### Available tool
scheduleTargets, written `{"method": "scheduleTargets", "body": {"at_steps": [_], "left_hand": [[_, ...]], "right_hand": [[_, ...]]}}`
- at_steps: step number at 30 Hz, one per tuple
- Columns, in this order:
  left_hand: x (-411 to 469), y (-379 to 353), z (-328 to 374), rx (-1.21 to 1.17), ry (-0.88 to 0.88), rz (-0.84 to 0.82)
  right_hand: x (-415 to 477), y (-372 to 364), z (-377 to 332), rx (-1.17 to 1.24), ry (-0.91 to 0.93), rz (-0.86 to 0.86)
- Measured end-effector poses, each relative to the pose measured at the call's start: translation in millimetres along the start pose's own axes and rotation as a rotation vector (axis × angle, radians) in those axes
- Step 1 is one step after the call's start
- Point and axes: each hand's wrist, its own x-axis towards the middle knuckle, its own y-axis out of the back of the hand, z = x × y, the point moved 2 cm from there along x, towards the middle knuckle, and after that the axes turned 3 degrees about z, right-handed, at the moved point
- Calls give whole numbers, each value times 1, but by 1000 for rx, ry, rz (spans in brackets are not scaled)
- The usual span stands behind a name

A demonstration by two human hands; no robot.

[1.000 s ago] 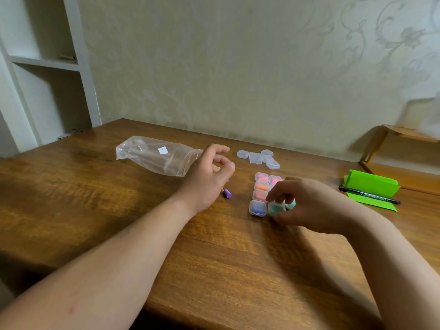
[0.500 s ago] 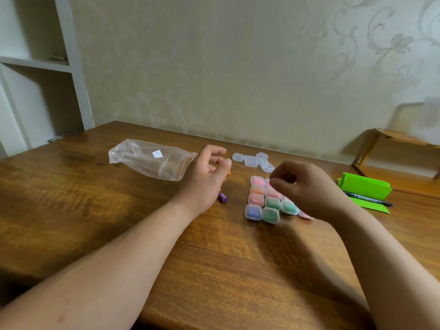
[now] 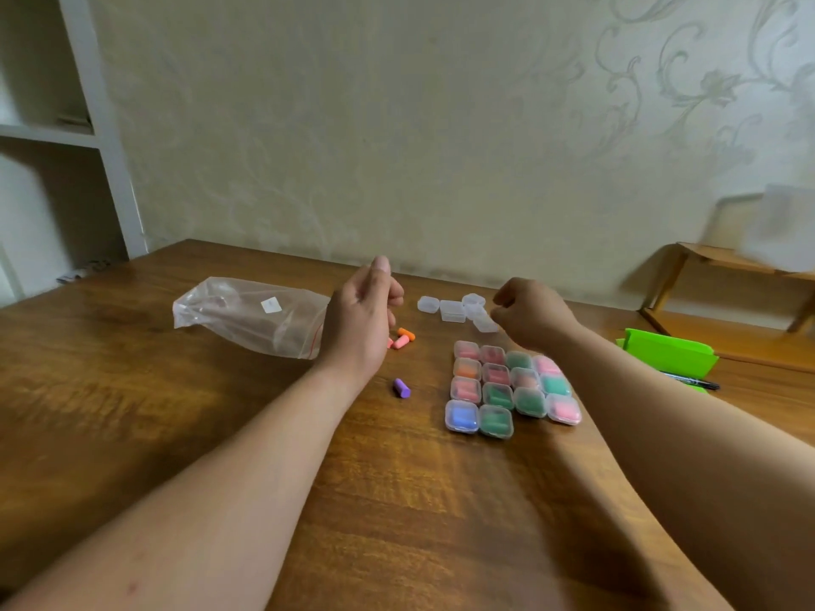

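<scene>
My right hand (image 3: 531, 313), curled, grip unclear, has left the filled earplug cases (image 3: 507, 390) for the empty cases (image 3: 452, 310) behind, likely fetching another; my left hand (image 3: 361, 319) hovers slack over loose earplugs (image 3: 406, 333).

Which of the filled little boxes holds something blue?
The blue box, nearest the camera on the left; the other filled boxes show pink, orange or green.
</scene>
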Motion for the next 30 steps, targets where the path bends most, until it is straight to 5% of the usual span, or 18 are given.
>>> {"method": "scheduleTargets", "body": {"at_steps": [12,22,27,30], "left_hand": [[-5,0,1,59,-43,-67],[-15,14,15,7,7,-85],[-28,23,18,141,1,-272],[-38,28,8,174,-37,-248]], "right_hand": [[14,-22,-20,-177,-62,-93],[-71,36,-71,864,54,-71],[-112,16,-91,1069,74,-148],[-122,3,-96,1073,97,-191]]}}
